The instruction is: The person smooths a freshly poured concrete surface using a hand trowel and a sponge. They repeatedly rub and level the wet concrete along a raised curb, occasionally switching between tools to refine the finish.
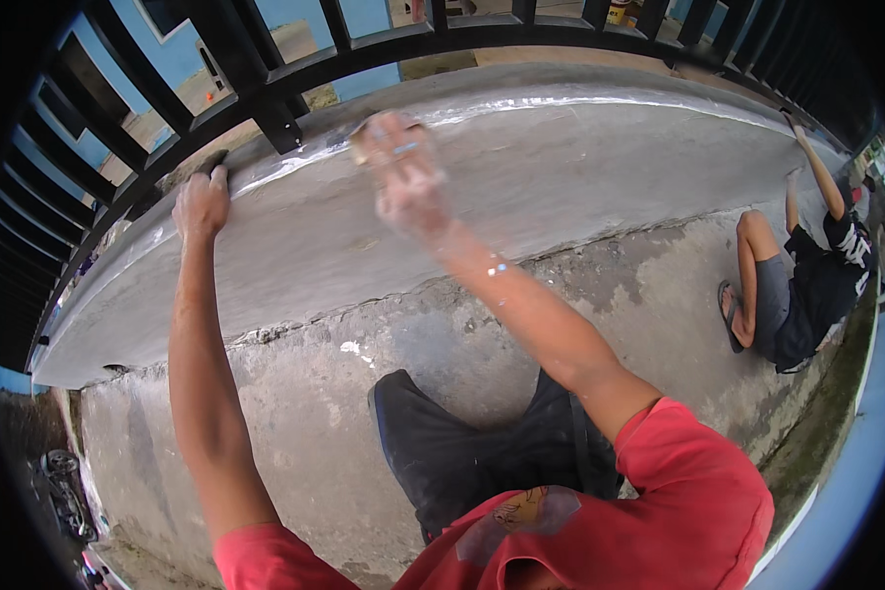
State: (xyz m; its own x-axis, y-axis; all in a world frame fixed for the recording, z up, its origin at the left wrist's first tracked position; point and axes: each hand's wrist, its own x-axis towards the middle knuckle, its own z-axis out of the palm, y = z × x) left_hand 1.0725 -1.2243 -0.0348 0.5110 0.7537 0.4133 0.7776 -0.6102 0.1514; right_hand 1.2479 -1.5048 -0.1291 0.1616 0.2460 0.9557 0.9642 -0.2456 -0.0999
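A low grey cement wall (521, 162) runs across in front of me, with white powdery streaks along its upper edge. My right hand (408, 182), blurred by motion and dusted white, presses a small tan piece (360, 149) against that edge. The piece looks like folded sandpaper, but the smear hides its detail. To the left, my left hand (203, 204) is closed over the wall's top edge below the fence. A dark grey lump (212, 161) shows at its fingertips; whether the fingers hold it I cannot make out.
A black metal fence (374, 47) stands on top of the wall, its bars close to both hands. At the right, another person (806, 285) in dark clothes squats with hands at the same wall. Rough concrete floor (295, 433) lies under me. A motorcycle (64, 492) is at lower left.
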